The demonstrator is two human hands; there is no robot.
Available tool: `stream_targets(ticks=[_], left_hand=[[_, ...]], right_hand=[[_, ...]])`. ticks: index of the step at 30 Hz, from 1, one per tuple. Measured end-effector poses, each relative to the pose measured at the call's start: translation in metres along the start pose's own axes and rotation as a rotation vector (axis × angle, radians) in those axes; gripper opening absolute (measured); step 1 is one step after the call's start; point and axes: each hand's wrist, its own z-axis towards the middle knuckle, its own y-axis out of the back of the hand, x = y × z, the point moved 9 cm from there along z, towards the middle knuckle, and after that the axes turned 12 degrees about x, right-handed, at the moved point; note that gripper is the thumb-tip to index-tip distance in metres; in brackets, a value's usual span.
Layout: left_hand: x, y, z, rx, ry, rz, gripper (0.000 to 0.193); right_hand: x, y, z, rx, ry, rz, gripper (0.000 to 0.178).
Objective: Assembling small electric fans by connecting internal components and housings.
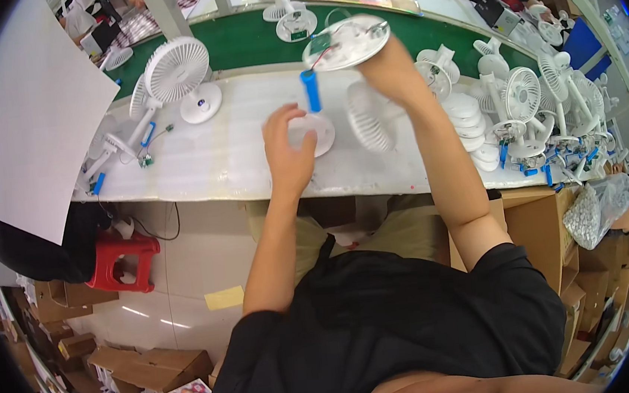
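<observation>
My right hand is closed around a small white desk fan, held upside down over the table. Its round base faces up without a cover, showing a green circuit board and wires. A blue cylindrical battery dangles from the base on a wire. My left hand, slightly blurred, has its fingers apart beside a round white disc on the table. The thumb overlaps the disc's edge; I cannot tell whether it touches.
Stacked white discs and many fans crowd the right of the white table. An upright fan and loose batteries are at left. Beyond runs a green belt. A red stool stands below left; cardboard boxes below right.
</observation>
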Motion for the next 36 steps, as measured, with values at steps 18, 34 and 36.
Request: stream_targets(ticks=[18,34,36], left_hand=[[-0.023,0.131,-0.154,-0.251,0.362,-0.954,0.091],[0.025,0.418,-0.315,-0.884,0.377,-0.648,0.077],[0.051,0.455,-0.321,-0.961,0.434,-0.649,0.065]], right_hand=[[-0.015,-0.15,0.085,0.341,0.101,-0.114,0.063],[-0.177,-0.036,0.122,-0.063,-0.205,-0.508,0.046],[-0.154,-0.02,0.084,-0.109,-0.26,-0.479,0.044]])
